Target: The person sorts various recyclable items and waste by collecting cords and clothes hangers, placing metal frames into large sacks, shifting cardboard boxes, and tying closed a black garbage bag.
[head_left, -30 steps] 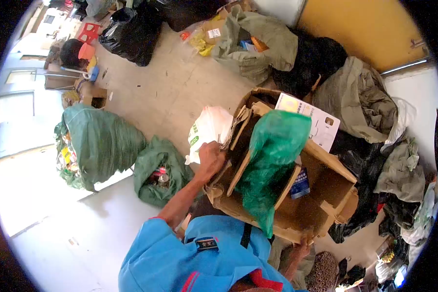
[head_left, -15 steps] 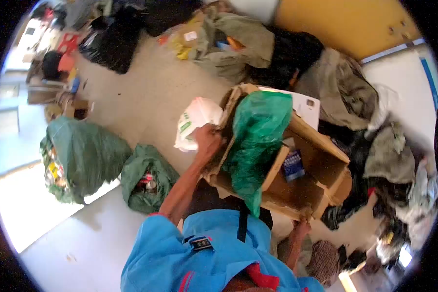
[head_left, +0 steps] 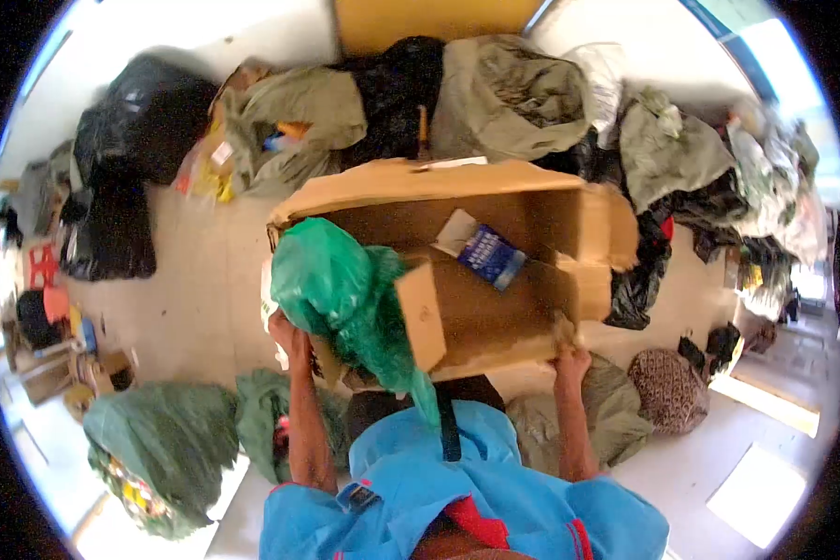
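Note:
An open cardboard box point(head_left: 495, 336) is held in front of my body, its worn flaps spread. My left hand point(head_left: 294, 341) is closed at its left end, fingers partly hidden, with a white plastic bag point(head_left: 269, 285) showing in a narrow strip beside it. My right hand point(head_left: 572, 362) grips the near right edge by a torn flap. A crumpled green plastic bag point(head_left: 322, 275) fills the box's left part and hangs over the near side. Inside the box lies a small blue-and-white carton point(head_left: 490, 257).
Beyond the box stand a grey-green sack point(head_left: 513, 103), black bags point(head_left: 145, 121) and a sack with colourful items point(head_left: 299, 112). Green sacks point(head_left: 173, 439) sit at the near left. A patterned round bundle point(head_left: 667, 392) rests at the right. Farther left is a red stool point(head_left: 42, 266).
The box has turned to lie more squarely before me, and the view has swung right. The white bag has gone mostly behind the box's left end. Both hands stay on the box.

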Demonstrator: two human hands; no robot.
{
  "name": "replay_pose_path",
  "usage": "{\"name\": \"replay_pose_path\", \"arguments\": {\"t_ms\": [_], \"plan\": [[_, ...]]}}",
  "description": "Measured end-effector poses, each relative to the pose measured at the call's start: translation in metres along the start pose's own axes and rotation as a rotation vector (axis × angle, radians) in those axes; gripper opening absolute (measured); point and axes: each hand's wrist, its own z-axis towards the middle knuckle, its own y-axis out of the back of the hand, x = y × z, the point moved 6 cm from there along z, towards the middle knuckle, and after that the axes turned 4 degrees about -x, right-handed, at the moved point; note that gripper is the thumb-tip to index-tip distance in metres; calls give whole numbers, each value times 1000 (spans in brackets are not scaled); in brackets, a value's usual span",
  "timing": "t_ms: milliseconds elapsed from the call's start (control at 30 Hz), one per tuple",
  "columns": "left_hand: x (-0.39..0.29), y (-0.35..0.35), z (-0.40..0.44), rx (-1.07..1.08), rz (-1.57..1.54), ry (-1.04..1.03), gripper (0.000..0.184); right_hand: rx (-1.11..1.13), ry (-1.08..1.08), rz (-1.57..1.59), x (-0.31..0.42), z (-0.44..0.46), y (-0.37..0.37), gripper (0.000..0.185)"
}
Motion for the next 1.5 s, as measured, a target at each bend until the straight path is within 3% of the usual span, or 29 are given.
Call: {"name": "replay_pose_path", "arguments": {"t_ms": [33,100,133,167,233,267,333,367,400,433,500,533,600,667,733,833,933,1000,1133,1233,1300,1333,1400,1433,1500], "plan": [[3,-12,15,34,185,46,29,28,-60,16,13,7,-24,27],[69,-65,44,-92,286,-299,28,114,-64,-53,-7,56,-64,26],[87,-87,51,-57,229,-292,37,99,-111,-10,-39,88,-82,27],[77,-97,53,162,366,-217,46,86,-152,37,-67,113,-93,28],[148,-114,82,64,381,-57,51,126,-140,1,-81,135,-98,27],[166,-111,86,-7,218,-290,51,176,-151,-59,-88,135,-92,27],[134,-90,69,126,493,-278,39,198,-178,-6,-105,111,-74,27],[119,-82,61,223,352,-202,33,267,-161,46,-104,107,-77,27],[136,-86,70,229,415,-138,30,245,-156,55,-100,103,-76,27],[169,-97,87,283,512,-247,33,223,-198,54,-92,93,-77,27],[140,-89,78,379,508,-162,37,187,-285,61,-81,76,-77,29],[139,-84,79,388,513,-185,37,272,-269,55,-88,77,-76,34],[151,-71,79,455,163,-151,42,275,-270,129,-72,61,-79,38],[189,-53,92,420,212,-170,39,333,-279,178,-71,49,-80,45],[157,-9,64,520,118,74,32,345,-285,201,-85,34,-76,44],[119,51,36,415,24,-20,23,389,-329,162,-95,-2,-74,42],[102,95,22,346,-112,10,16,477,-370,120,-108,-43,-81,41],[96,125,13,179,-320,119,12,620,-338,188,-104,-75,-88,40],[54,171,-9,159,-350,-100,11,763,-310,25,-81,-127,-129,38],[-32,200,-59,97,-341,-86,14,1004,-201,-73,-56,-160,-167,34],[-36,206,-61,121,-587,-39,16,1384,-203,26,-36,-192,-199,30],[-52,211,-72,251,-696,-68,17,1333,-69,-77,-29,-203,-207,30],[-70,229,-84,63,-657,-97,20,1263,157,-210,-1,-235,-220,32],[-65,233,-83,-18,-647,-12,26,1216,271,-239,22,-249,-224,34],[-60,241,-81,-18,-750,-49,30,1230,474,-145,61,-285,-228,36]]}}
